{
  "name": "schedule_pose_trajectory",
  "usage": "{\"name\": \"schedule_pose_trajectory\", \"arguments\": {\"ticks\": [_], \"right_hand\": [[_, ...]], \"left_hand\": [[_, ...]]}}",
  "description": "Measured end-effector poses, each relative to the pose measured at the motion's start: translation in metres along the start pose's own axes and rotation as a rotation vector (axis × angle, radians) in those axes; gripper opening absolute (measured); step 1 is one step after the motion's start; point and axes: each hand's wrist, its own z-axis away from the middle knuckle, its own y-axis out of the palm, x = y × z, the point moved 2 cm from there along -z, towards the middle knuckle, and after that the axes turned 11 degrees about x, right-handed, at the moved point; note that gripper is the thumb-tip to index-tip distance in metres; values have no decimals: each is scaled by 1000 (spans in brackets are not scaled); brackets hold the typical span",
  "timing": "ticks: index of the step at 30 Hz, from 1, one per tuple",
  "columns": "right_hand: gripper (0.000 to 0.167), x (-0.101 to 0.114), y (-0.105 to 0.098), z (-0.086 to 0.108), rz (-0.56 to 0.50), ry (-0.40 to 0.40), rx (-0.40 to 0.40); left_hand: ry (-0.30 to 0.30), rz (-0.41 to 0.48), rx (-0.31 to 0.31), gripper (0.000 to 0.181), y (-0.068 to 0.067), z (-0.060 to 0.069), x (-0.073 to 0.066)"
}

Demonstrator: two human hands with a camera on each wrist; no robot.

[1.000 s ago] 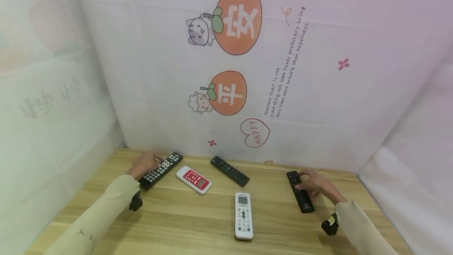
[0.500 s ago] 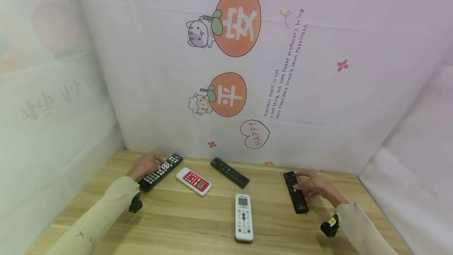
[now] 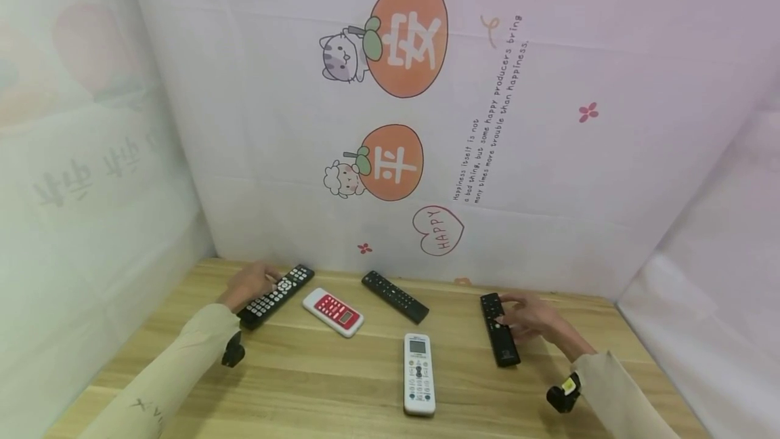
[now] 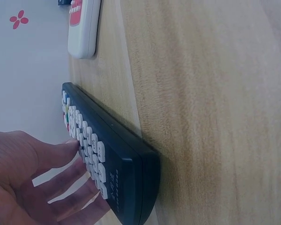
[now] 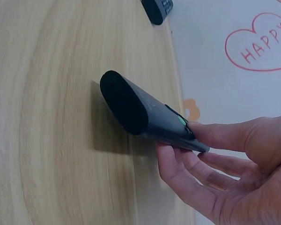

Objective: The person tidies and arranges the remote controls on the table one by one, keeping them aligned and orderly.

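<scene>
The left hand (image 3: 248, 284) reaches forward, thumb on the keys, gripping a long black remote (image 3: 274, 297) with white buttons, beyond and left of the all-white remote (image 3: 419, 374) on the wooden bench (image 3: 341, 385). Beyond and right of the all-white remote, the right hand (image 3: 529, 317) grips a slimmer, dark-keyed remote (image 3: 498, 334), thumb above, fingers underneath, its near end tilted towards the wrist camera.

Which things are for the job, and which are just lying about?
Probably for the job:
white-buttoned black remote at the left hand
right-side black remote in the right hand

Untouched, probably just lying about:
red-and-white remote
middle black remote
long white remote
</scene>
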Motion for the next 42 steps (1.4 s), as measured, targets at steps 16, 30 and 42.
{"name": "schedule_pose_trajectory", "arguments": {"ticks": [16,30,42], "right_hand": [[77,4,23,-2,-61,-56,113],[76,32,65,18,-107,-137,153],[77,43,89,23,-133,-165,230]], "left_hand": [[26,0,-5,32,-2,1,-1],[26,-36,1,32,0,-1,-3],[4,-32,21,32,-1,-1,-2]]}}
